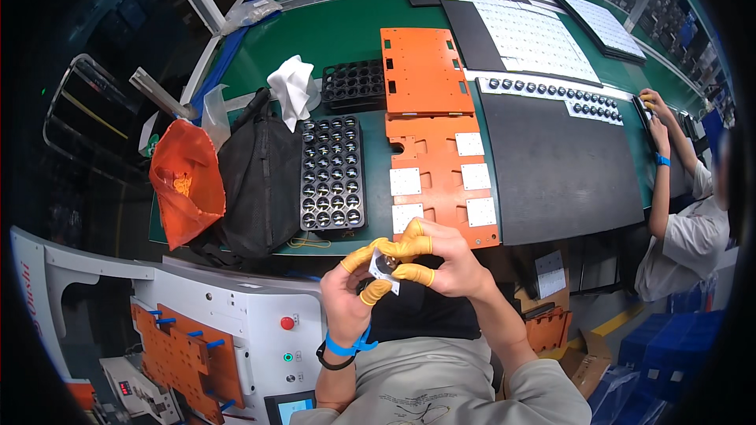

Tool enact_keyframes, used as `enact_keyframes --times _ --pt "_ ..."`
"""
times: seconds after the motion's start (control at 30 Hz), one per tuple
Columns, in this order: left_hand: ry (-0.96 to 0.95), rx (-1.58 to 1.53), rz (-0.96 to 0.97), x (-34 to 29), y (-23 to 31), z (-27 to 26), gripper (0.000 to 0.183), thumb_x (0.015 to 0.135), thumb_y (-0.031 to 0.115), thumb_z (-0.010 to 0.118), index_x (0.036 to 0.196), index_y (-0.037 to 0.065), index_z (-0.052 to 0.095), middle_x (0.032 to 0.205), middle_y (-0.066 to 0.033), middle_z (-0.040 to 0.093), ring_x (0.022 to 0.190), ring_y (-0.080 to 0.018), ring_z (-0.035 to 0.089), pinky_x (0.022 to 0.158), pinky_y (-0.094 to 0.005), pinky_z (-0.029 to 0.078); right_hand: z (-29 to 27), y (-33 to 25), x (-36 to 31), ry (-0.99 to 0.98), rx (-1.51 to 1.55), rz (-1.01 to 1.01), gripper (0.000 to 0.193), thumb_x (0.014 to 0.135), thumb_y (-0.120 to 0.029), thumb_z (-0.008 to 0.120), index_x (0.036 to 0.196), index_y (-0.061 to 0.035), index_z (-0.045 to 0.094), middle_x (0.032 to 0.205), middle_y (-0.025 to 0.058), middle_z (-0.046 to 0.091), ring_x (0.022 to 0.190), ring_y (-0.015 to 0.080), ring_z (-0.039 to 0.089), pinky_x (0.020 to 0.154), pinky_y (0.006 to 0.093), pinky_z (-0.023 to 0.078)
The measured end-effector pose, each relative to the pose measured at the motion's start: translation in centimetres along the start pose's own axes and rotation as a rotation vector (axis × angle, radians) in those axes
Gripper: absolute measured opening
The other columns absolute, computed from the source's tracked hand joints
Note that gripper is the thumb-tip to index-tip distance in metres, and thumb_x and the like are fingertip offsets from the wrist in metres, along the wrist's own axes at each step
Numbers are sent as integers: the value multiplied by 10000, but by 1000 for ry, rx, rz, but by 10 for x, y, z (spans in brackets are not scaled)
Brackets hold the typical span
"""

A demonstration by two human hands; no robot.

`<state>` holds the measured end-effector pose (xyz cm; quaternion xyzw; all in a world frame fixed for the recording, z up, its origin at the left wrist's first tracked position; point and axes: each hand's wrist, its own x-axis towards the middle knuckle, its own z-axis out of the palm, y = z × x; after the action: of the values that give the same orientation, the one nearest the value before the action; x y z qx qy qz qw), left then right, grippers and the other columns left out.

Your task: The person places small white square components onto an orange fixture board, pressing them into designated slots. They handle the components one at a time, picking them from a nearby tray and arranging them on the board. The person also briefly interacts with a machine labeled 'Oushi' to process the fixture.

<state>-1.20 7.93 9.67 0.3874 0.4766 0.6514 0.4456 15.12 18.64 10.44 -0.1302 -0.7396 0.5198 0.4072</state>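
A grey shirt (441, 382) is nearest, at the bottom. Just above it, the left hand (350, 283) and the right hand (449, 264) are close together. Their fingertips wear yellow covers (415, 245). Both hands hold one small white plate (379, 270), with something dark on it that is too small to make out. The left grip is narrow, pinching the plate from its side. The right grip is narrow too, with finger and thumb on the other side. The plate is up in front of the person, by the near edge of the green desk (315, 31). A blue band (350, 345) is around the left wrist.

On the desk, a black tray (362, 189) has rows of shiny round parts in it. Beside it is an orange board (441, 197) with white squares on it. Next comes a big black mat (559, 173). To the left of the tray sit a black bag (260, 181) and an orange bag (181, 205). Another person (685, 244) is at the right.
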Motion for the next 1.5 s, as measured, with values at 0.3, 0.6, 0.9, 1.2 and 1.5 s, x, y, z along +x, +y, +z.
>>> enact_keyframes --times 0.3,0.6,0.9,1.2,1.5 --pt "-146 -416 -253 8 -1 3 540 893 223 789 1298 -77 595 1168 -104 699 1067 -166 660 971 -309 499 1 -23 2 162 -595 -233 563 646 -256 906 1155 -74 749 920 31 581 743 203 467 667 328 382" --pt "-158 198 -19 21 8 29 460 834 230 835 1196 -16 694 1067 -87 704 922 -147 685 833 -275 541 -6 -4 -17 370 -583 -268 469 660 -174 878 1102 -68 761 853 14 579 708 191 484 640 327 354" --pt "-50 430 205 46 10 35 206 810 133 835 923 -13 745 717 -15 497 649 -106 458 589 -254 385 -16 10 -23 259 -548 -117 445 807 -210 788 1202 -25 703 893 82 591 782 248 547 679 369 419" --pt "169 1345 333 136 31 44 303 862 290 750 872 -13 753 728 -188 677 673 -361 666 597 -427 479 -14 24 -20 354 -596 -4 365 865 -172 742 1185 -4 698 809 70 559 727 223 562 676 343 469" --pt "109 1653 233 184 2 62 238 822 253 755 788 18 742 773 -191 713 743 -371 711 675 -458 555 -18 20 -24 310 -573 68 284 859 -179 760 1080 -7 715 983 124 645 811 288 655 682 368 540"
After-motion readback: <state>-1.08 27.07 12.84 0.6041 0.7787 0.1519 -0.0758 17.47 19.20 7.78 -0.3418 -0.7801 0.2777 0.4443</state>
